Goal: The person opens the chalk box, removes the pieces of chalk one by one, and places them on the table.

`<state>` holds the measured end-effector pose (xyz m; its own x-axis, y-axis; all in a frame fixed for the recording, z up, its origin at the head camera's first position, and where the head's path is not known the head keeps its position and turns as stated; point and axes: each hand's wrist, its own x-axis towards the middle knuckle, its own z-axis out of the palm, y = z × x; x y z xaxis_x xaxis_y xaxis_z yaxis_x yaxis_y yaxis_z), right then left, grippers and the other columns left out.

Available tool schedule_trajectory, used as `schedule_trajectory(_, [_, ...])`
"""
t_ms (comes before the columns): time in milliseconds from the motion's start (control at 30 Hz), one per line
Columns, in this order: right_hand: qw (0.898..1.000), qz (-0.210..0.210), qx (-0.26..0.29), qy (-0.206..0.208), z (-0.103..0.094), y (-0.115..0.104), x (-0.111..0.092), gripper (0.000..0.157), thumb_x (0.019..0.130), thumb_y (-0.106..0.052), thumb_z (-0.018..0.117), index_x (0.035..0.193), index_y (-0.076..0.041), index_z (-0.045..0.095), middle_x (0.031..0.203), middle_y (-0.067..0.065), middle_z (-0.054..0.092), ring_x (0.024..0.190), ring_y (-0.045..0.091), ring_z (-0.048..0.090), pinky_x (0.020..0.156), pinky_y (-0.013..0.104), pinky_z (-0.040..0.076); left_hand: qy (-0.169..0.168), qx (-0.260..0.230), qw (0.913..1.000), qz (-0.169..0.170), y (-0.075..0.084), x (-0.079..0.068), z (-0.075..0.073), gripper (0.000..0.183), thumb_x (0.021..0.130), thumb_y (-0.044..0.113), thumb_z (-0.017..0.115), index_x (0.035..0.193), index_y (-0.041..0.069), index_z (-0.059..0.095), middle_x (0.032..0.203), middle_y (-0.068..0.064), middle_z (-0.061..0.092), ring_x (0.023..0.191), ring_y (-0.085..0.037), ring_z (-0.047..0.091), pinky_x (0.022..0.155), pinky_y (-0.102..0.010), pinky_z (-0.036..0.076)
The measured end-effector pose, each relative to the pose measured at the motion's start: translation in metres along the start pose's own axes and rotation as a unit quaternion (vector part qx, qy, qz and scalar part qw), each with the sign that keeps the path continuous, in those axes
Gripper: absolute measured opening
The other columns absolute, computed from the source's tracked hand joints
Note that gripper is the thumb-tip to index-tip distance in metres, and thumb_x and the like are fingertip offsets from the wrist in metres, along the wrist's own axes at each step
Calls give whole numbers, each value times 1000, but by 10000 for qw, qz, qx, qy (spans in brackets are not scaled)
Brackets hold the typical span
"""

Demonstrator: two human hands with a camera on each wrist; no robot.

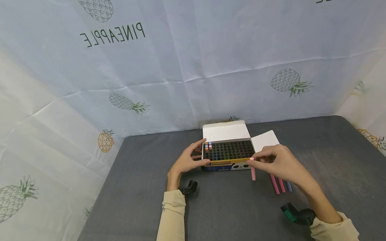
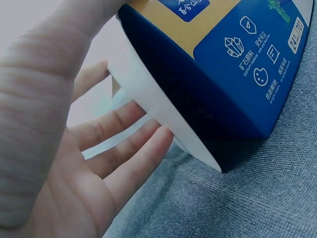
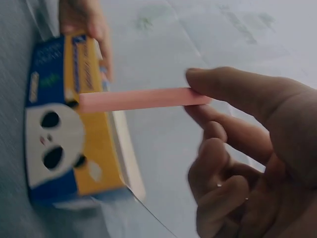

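Note:
An open chalk box (image 1: 229,164), blue and yellow with a panda face, stands on the table with its lid tipped back. Inside is a black holder (image 1: 233,150) full of round holes; a few orange, blue and pink chalk sticks (image 1: 208,147) fill its left end. My left hand (image 1: 187,159) grips the box's left end, thumb along the front edge, with other fingers against the side flap (image 2: 143,94). Between thumb and index finger, my right hand (image 1: 278,163) pinches a pink chalk stick (image 3: 143,99) by one end, in front of the box's right corner.
Pink chalk sticks (image 1: 274,184) and a blue chalk stick (image 1: 288,186) lie on the grey table (image 1: 229,204) beneath the right hand. A white side flap (image 1: 266,141) sticks out from the box's right. Behind the table hangs a pineapple-print curtain (image 1: 217,97).

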<state>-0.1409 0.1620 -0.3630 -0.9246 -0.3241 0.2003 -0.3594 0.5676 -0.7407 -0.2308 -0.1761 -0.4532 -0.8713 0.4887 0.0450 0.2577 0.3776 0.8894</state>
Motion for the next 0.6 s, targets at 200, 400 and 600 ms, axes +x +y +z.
schedule_trajectory(200, [9984, 402, -24, -396, -26, 16, -6, 15, 92, -20, 78, 103, -11, 83, 77, -4, 66, 58, 5, 44, 51, 25, 40, 28, 33, 10000, 5, -2, 1, 0, 81, 90, 31, 80, 159, 31, 37, 150, -11, 46, 127, -27, 53, 108, -45, 55])
schedule_trajectory(400, [9930, 1014, -132, -586, -48, 34, -13, 24, 94, -25, 76, 110, -7, 81, 97, 2, 77, 64, 6, 51, 55, 25, 43, 26, -23, 10000, -10, -2, 0, 1, 81, 90, 29, 80, 159, 31, 38, 145, -12, 48, 126, -27, 53, 108, -46, 55])
schedule_trajectory(600, [9841, 1464, -499, -873, -72, 66, -23, 32, 97, -30, 72, 116, -5, 78, 111, 10, 77, 83, -6, 61, 69, 25, 54, 17, 2, 10000, -14, -1, 0, 1, 81, 90, 31, 80, 159, 31, 38, 146, -12, 48, 127, -27, 54, 108, -45, 55])
